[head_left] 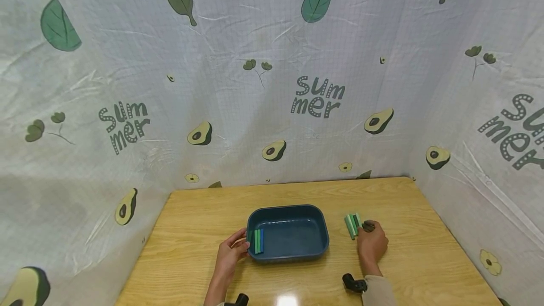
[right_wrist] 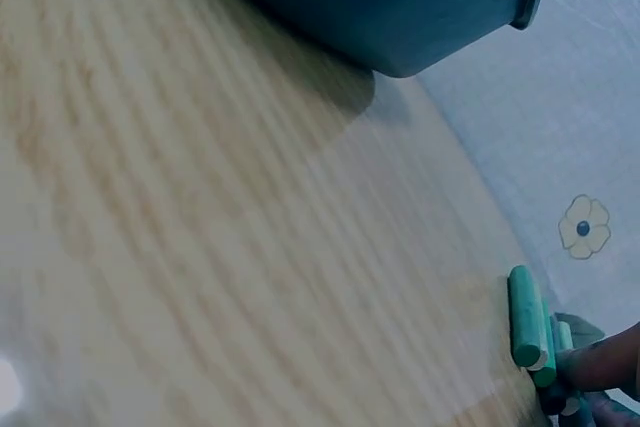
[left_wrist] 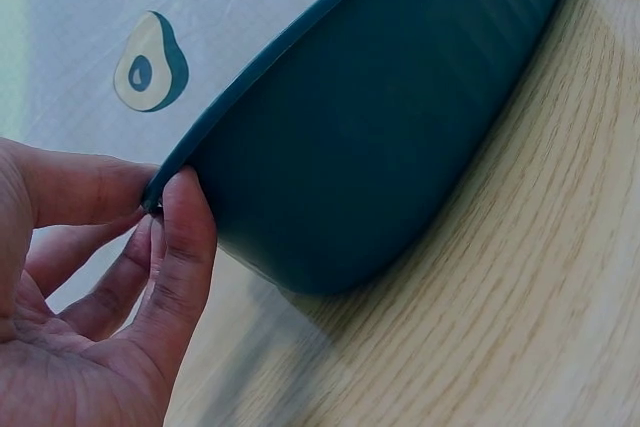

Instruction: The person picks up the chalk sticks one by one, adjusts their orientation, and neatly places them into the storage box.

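Note:
A dark blue-green rectangular tub [head_left: 293, 255] sits on the wooden table. Its left rim is pinched between the thumb and fingers of my left hand [head_left: 229, 254]; the left wrist view shows the thumb [left_wrist: 188, 237] against the outer wall. Inside, along the left end, lie two green sticks [head_left: 257, 241] and a blue stick [head_left: 261, 241], chalk-like in shape. To the right of the tub, several green sticks [head_left: 350, 226] in light and dark shades lie side by side. My right hand [head_left: 372, 243] curls over their right end, fingertips pinching a green stick that it partly hides.
A pale cloth printed with avocados, leaves and lettering [head_left: 318, 97] hangs behind and on both sides of the table [head_left: 195, 221]. Both wrists wear small black cameras, the right one [head_left: 354, 284] close over the table's front part.

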`<state>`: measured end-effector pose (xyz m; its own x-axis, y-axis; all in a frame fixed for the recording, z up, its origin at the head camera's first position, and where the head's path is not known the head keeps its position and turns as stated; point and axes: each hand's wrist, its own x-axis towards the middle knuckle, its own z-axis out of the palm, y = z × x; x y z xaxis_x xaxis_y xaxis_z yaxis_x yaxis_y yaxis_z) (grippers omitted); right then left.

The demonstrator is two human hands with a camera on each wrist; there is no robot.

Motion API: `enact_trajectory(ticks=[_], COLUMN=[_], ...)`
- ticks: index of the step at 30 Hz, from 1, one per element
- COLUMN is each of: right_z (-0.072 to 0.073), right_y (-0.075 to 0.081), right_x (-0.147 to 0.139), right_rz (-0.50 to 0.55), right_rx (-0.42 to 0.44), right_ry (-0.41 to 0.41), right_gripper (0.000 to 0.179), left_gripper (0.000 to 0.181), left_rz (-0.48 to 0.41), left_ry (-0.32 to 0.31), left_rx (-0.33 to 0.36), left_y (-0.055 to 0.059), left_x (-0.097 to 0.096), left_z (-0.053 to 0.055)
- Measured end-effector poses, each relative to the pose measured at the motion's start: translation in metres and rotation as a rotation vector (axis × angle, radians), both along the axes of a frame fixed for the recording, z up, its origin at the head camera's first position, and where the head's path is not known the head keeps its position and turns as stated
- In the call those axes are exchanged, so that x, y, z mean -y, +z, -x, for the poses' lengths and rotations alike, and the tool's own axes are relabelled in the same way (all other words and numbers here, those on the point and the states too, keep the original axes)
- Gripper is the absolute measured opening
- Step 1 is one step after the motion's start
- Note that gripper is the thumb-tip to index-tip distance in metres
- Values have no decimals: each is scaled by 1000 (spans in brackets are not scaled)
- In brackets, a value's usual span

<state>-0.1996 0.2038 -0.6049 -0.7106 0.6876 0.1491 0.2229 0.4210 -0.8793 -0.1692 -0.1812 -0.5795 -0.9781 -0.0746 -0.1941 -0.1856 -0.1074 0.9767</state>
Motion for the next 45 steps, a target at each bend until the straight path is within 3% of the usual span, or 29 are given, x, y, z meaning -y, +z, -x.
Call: enact_trajectory(ticks=[13,26,37,45], right_z=[-2,-5,-7,-10], right_y=[3,20,30,39], right_x=[-3,-12,-17,-18], right_rz=[6,147,225,380], right_rx=[22,50,93,94], right_ry=[15,69,188,308], right_gripper=[26,32,35,42], left_gripper=[49,50,49,49], left_rz=[9,3,6,8], left_ry=[8,-4,6,4], left_rx=[5,-6,0,-3], left_y=[0,2,2,4], left_x=[-3,-3,-3,-3], left_z=[-2,-2,-2,-3])
